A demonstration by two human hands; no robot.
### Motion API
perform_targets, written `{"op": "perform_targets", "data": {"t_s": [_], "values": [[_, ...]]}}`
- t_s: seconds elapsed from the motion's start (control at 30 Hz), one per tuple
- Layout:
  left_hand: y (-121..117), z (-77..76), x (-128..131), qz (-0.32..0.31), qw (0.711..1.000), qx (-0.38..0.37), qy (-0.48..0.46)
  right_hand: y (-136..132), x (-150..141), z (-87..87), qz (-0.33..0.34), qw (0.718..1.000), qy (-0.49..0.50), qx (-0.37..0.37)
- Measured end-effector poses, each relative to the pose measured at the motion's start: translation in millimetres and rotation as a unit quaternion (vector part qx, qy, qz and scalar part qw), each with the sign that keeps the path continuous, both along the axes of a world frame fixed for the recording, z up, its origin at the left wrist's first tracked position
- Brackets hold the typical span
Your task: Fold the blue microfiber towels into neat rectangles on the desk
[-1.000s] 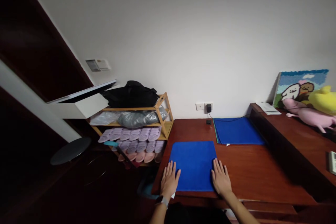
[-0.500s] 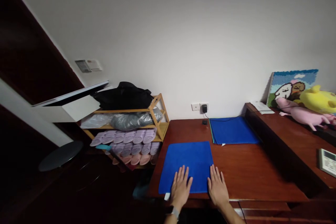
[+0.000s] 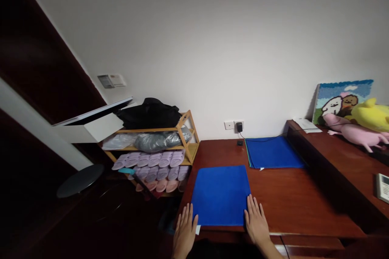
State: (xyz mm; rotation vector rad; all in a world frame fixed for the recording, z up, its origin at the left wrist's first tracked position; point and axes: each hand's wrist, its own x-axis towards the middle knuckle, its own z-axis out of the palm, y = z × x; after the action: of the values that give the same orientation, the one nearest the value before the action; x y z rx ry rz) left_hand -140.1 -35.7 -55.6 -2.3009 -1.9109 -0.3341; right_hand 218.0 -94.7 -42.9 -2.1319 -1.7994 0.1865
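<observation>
- Blue cloth [image 3: 220,194], lower centre of the frame: lies flat on the reddish-brown desk [image 3: 282,198], near its front edge. Whether it is folded into layers cannot be told.
- Left hand [image 3: 184,226]: palm down at the cloth's lower left corner, fingers extended side by side, thumb next to a pale tag [image 3: 198,230]. That corner is partly hidden.
- Right hand [image 3: 257,220]: palm down along the lower right edge, fingertips at the border.
- Grip: neither hand clasps anything; both are spread flat, with the cloth between them.
- Step in hand, as judged: flattening the cloth and truing its side edges.
- Next move, as judged: further work from this position calls for light, even pressure from both sides; uneven pushing could ruck the fabric or skew it.
- Changed since half a second ago: the left hand, then resting on the cloth near its bottom edge, is now out at the left border. The right hand remains at the right border. The cloth is flat in both frames.
- Surroundings: a second blue cloth [image 3: 275,153] with a green edge lies farther back, right of centre. Wooden rack [image 3: 184,145] with lilac slippers [image 3: 164,159], left of centre. Pink plush toy [image 3: 352,133] and calculator [image 3: 383,188], right side of the frame, the latter cut by the border.
</observation>
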Motion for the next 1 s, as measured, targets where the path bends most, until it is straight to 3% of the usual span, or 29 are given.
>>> {"op": "perform_targets", "data": {"t_s": [0.1, 0.2, 0.3, 0.43, 0.53, 0.63, 0.73, 0.87, 1.0], "values": [[3, -1.2, -3, -0.008, 1.000, 0.030, -0.003, -10, -1, -15.8, 0.013, 0.999, 0.007, 0.043], [7, 9.6, 19, -0.014, 0.997, 0.080, -0.017, -15, -1, -26.1, 0.032, 0.998, 0.011, 0.059], [7, 28.1, 81, -0.062, 0.994, 0.085, -0.036, -12, 1, -31.6, 0.035, 0.996, 0.012, 0.077], [-2, 42.8, 184, -0.208, 0.977, -0.014, -0.044, -6, 4, -44.0, 0.050, 0.992, -0.008, 0.114], [-7, 39.6, 220, -0.234, 0.970, -0.061, -0.039, -1, 6, -57.0, 0.066, 0.987, -0.028, 0.142], [-6, 28.7, 203, -0.218, 0.974, -0.053, -0.025, 1, 7, -64.1, 0.054, 0.985, -0.026, 0.162], [-6, 16.8, 153, -0.178, 0.984, -0.028, -0.006, 0, 5, -59.9, 0.038, 0.989, -0.011, 0.140], [-15, 7.9, 86, -0.081, 0.997, 0.001, 0.007, -7, 3, -47.1, 0.039, 0.994, 0.007, 0.101], [-24, 5.7, 60, -0.037, 0.999, 0.005, 0.003, -11, 4, -43.7, 0.037, 0.993, 0.014, 0.112]]}}
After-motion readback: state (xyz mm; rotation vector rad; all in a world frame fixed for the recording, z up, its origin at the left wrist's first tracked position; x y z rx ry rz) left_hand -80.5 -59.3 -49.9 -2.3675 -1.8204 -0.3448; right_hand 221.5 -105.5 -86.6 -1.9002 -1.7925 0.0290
